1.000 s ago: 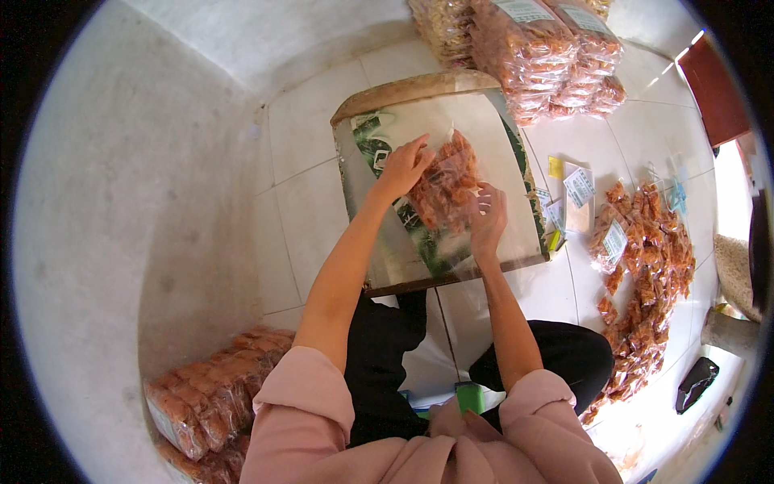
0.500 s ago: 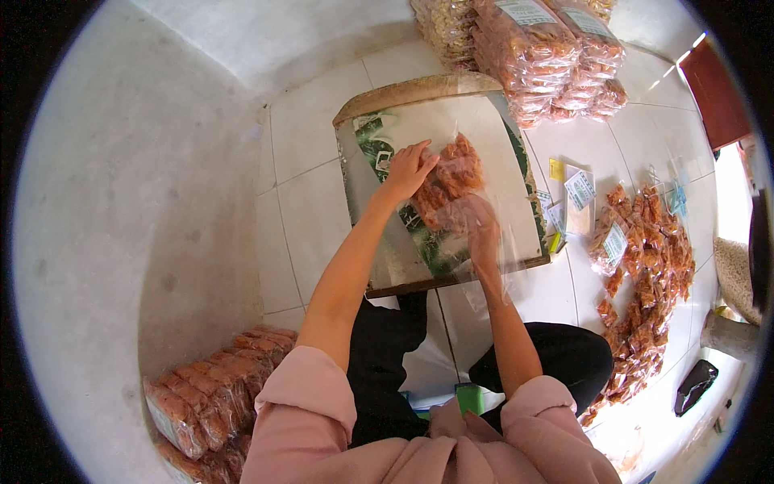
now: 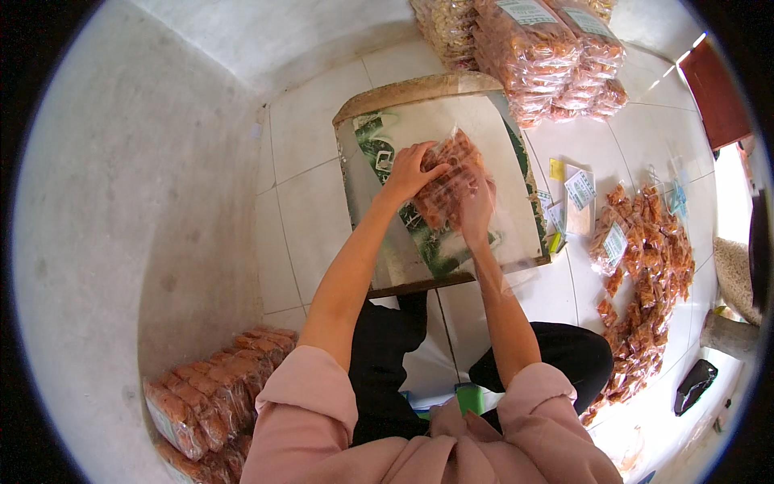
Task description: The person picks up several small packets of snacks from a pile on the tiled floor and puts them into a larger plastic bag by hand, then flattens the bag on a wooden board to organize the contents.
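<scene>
A clear plastic bag (image 3: 439,198) filled with small reddish-brown snack packets lies on the low table (image 3: 516,218). My left hand (image 3: 414,172) grips the bag's left side, its thumb across the top and fingers along the upper edge. At the right side of the bag is my right hand (image 3: 477,203), pressed against the packets. Clear film shows around my right wrist, so the hand seems to be within the bag's mouth. Its fingers are partly hidden and blurred.
Loose snack packets (image 3: 645,298) are heaped on the floor at right, beside a labelled bag (image 3: 610,242). Printed labels (image 3: 579,189) lie right of the table. Filled bags are stacked at the far side (image 3: 528,48) and near left (image 3: 218,387), along the wall (image 3: 161,202).
My right hand has moved up and slightly left, against the packets. The packets look gathered closer together, and the loose film that trailed toward me is less spread out. My left thumb has shifted onto the bag.
</scene>
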Tool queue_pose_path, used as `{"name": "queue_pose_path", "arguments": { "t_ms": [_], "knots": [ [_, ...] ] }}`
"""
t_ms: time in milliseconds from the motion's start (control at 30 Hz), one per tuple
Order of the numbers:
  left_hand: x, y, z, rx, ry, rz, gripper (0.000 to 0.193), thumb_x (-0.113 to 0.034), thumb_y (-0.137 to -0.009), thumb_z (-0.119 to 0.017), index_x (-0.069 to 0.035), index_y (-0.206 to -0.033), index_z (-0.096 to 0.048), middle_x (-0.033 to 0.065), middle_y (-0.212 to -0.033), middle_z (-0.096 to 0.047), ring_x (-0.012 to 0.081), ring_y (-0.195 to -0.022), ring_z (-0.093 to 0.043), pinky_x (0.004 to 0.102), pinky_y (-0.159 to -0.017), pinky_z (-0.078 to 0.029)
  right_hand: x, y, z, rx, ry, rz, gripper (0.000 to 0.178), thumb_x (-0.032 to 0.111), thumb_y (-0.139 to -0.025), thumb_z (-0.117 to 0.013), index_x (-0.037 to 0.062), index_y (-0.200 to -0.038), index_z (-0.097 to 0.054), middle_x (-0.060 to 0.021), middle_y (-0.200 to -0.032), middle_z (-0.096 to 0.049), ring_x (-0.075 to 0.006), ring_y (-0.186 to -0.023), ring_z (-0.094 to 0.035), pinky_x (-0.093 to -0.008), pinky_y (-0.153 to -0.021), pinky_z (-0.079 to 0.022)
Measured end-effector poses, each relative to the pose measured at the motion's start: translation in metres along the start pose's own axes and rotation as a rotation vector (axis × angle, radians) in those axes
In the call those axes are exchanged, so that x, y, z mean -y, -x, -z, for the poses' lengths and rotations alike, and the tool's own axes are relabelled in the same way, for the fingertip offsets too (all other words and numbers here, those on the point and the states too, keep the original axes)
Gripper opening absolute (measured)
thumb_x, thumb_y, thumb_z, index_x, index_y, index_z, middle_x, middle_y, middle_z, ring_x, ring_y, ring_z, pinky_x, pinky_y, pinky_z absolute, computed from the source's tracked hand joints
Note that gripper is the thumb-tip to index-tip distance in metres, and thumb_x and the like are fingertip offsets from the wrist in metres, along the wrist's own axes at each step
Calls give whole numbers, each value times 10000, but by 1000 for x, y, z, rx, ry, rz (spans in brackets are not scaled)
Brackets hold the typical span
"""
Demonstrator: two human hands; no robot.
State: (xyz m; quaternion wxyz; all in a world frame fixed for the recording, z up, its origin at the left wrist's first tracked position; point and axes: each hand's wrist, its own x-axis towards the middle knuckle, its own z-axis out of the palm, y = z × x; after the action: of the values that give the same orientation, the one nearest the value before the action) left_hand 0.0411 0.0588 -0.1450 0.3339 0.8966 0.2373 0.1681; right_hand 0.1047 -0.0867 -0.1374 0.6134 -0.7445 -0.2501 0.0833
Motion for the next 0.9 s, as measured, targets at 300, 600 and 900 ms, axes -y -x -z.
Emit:
{"name": "queue_pose_path", "arguments": {
  "t_ms": [300,600,900],
  "knots": [
    [-7,0,-4,-111,-108,-68,671,-550,-717,-608,-83,-1177,-470,131,-1116,-518,298,-1038,-462,421,-949,-286,-17,-4,-20,-199,242,97,90,73,-818,-532,30,-897,-532,-130,-875,-523,-279,-802,-477,-354,-741,-385],
    [-20,-8,-23,-219,-60,26,641,-489,-739,-609,-117,-1228,-426,153,-1159,-432,289,-1092,-399,444,-951,-251,-57,9,-22,-368,-394,-186,134,92,-844,-460,-29,-899,-452,-182,-927,-467,-301,-833,-476,-386,-745,-397],
    [-21,-5,-26,-197,-127,-20,518,-445,-797,-556,-170,-1225,-458,106,-1112,-506,271,-1067,-442,412,-933,-280,-39,26,-1,-233,-560,-436,264,246,-945,-334,-1,-1006,-403,-90,-917,-468,-179,-886,-501,-283,-760,-436]
  ]
}}
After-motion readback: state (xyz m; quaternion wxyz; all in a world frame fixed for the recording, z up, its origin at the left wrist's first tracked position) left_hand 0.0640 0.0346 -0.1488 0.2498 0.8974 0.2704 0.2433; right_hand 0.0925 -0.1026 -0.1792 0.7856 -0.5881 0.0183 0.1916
